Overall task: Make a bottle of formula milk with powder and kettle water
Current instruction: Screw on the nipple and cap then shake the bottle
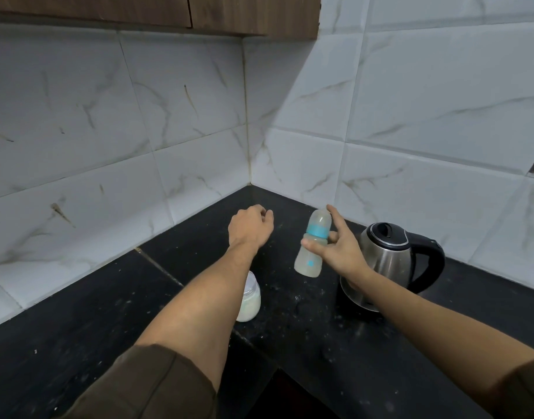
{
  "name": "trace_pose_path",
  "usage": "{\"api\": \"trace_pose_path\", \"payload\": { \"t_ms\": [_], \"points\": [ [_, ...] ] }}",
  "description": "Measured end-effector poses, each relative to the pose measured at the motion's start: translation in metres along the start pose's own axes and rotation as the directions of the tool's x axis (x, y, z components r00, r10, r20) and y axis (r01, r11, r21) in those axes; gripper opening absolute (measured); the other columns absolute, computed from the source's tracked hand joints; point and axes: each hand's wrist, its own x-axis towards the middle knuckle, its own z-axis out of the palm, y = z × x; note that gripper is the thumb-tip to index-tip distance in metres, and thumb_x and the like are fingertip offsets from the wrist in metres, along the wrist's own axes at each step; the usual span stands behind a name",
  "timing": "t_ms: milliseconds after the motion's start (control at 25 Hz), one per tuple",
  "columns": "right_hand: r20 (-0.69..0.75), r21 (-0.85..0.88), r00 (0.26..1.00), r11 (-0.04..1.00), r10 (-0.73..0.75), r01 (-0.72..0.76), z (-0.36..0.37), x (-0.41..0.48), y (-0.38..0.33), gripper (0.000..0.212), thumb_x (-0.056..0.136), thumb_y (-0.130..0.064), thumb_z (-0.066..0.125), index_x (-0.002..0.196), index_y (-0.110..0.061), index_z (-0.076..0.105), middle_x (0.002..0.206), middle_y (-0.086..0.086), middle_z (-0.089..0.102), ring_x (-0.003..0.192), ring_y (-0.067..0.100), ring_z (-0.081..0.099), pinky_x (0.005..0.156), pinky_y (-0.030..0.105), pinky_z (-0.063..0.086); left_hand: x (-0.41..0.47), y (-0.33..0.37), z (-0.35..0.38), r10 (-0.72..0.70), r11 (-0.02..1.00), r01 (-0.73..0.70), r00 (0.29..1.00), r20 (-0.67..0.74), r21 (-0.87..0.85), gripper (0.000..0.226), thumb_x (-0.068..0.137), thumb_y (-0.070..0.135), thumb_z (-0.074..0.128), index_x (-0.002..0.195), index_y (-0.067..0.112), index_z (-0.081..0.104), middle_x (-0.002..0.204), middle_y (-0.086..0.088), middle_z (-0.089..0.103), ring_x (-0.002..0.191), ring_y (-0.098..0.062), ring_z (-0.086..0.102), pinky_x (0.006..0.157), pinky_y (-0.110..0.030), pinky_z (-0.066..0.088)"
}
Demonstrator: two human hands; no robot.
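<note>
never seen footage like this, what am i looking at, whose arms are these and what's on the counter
There is no machine here: these are a person's two bare arms, filmed by one wide-angle camera worn on their head, looking forward and down. The right hand holds a baby bottle with a blue ring, tilted, above the black counter. The left hand hangs over the counter, fingers loosely curled, nothing visible in it. On the counter stand a small clear jar of white powder, partly hidden by the left forearm, and a steel kettle with a black handle.
</note>
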Motion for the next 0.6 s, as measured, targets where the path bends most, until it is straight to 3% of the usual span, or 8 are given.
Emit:
{"api": "trace_pose_path", "payload": {
  "t_ms": [80, 200, 360, 600],
  "points": [
    [-0.024, -0.177, 1.0, 0.984, -0.007, 0.003, 0.001, 0.007, 0.019, 0.106, 0.07, -0.038, 0.095, 0.155, -0.044, 0.033, 0.124, -0.005, 0.07, 0.111, 0.014, 0.069, 0.1, 0.039, 0.056, -0.001, -0.001, 0.005, 0.003, 1.0, -0.003, 1.0, 0.014, 0.009, 0.037, 0.105, 0.042, 0.048, 0.12, 0.018, 0.071, 0.101, 0.0, 0.076, 0.095, -0.021, 0.07, 0.076, -0.03, 0.046],
    [0.001, -0.322, 1.0, 0.946, 0.024, -0.023, 0.003, 0.009, 0.037, 0.086, 0.069, -0.036, 0.097, 0.138, -0.03, 0.047, 0.125, -0.004, 0.066, 0.112, 0.019, 0.065, 0.101, 0.046, 0.056, -0.003, -0.001, 0.014, -0.001, 1.0, 0.0, 0.999, 0.034, 0.013, 0.037, 0.105, 0.042, 0.048, 0.119, 0.018, 0.072, 0.1, 0.0, 0.076, 0.093, -0.021, 0.07, 0.08, -0.033, 0.051],
    [0.069, -0.46, 0.996, 0.888, 0.057, -0.019, 0.011, 0.006, 0.049, 0.078, 0.073, -0.03, 0.095, 0.129, -0.027, 0.042, 0.122, -0.004, 0.061, 0.108, 0.019, 0.063, 0.094, 0.041, 0.058, -0.004, -0.003, 0.027, -0.007, 1.0, 0.005, 0.998, 0.063, 0.027, 0.037, 0.105, 0.043, 0.048, 0.119, 0.019, 0.071, 0.1, -0.001, 0.076, 0.093, -0.02, 0.07, 0.082, -0.035, 0.054],
    [0.105, -0.51, 0.991, 0.86, 0.077, -0.013, 0.014, 0.0, 0.069, 0.079, 0.071, -0.031, 0.096, 0.124, -0.029, 0.037, 0.12, -0.005, 0.059, 0.105, 0.016, 0.063, 0.087, 0.035, 0.057, -0.01, -0.006, 0.041, -0.026, 0.999, 0.023, 0.996, 0.086, 0.043, 0.036, 0.106, 0.04, 0.044, 0.112, 0.019, 0.072, 0.094, -0.003, 0.075, 0.089, -0.023, 0.071, 0.082, -0.038, 0.059]
  ]
}}
